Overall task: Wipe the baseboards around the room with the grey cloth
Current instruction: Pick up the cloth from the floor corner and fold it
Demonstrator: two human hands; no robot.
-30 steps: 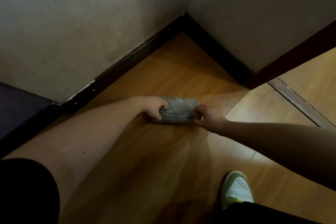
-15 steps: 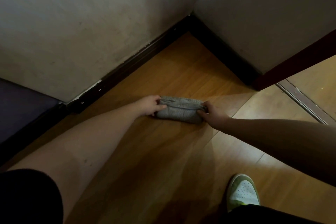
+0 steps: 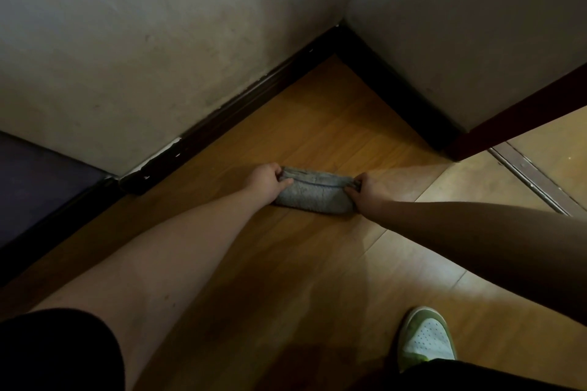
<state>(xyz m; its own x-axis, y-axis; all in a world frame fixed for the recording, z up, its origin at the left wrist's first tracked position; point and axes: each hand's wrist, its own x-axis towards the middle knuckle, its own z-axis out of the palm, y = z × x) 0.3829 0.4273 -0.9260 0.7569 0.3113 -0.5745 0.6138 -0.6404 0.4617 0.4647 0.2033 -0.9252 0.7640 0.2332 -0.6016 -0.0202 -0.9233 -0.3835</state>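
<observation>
on the wood floor (image 3: 286,263), grey cloth (image 3: 314,195) pinched between left hand (image 3: 266,179) and right hand (image 3: 370,189).

Single head view looks steeply down, from near, at a floor (image 3: 286,263) corner

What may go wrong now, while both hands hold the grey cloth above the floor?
The grey cloth is folded into a thick wad between the left hand and right hand, so it may skip the corner of the baseboard. Chipped paint along the baseboard's top edge could snag the cloth.
</observation>
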